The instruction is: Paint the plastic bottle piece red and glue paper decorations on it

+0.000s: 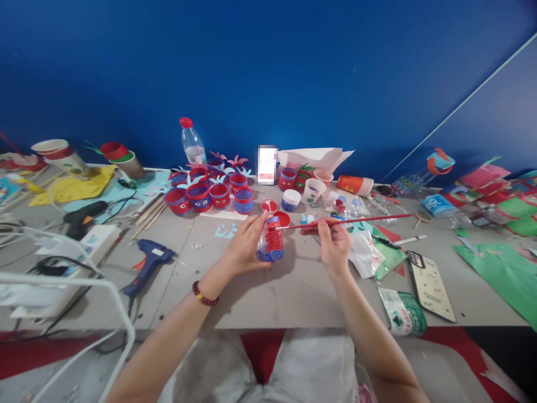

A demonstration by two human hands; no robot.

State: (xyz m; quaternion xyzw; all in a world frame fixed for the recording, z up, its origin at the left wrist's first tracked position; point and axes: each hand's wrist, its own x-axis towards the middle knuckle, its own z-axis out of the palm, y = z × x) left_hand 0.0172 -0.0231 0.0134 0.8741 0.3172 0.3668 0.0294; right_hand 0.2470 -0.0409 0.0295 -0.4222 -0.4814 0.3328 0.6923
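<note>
My left hand [244, 243] is closed round a clear plastic cup [274, 238] lying tilted above the table, its side partly covered in red paint and one end banded in blue. In my right hand [334, 244] is a paintbrush [356, 220] with a long red handle, pinched between thumb and fingers. The brush tip meets the red side of the cup. Just behind the cup stand a small red paint pot [286, 219] and a round lid smeared with red [269, 206]. A white tub with a blue band [291, 200] is beyond them.
Several painted red-and-blue cups with eyes and paper leaves [219, 195] stand at the back left. A blue glue gun [151, 262] and a power strip [84, 263] lie left. To the right are a phone [430, 286], a green-and-white packet [403, 312] and green paper [499, 274].
</note>
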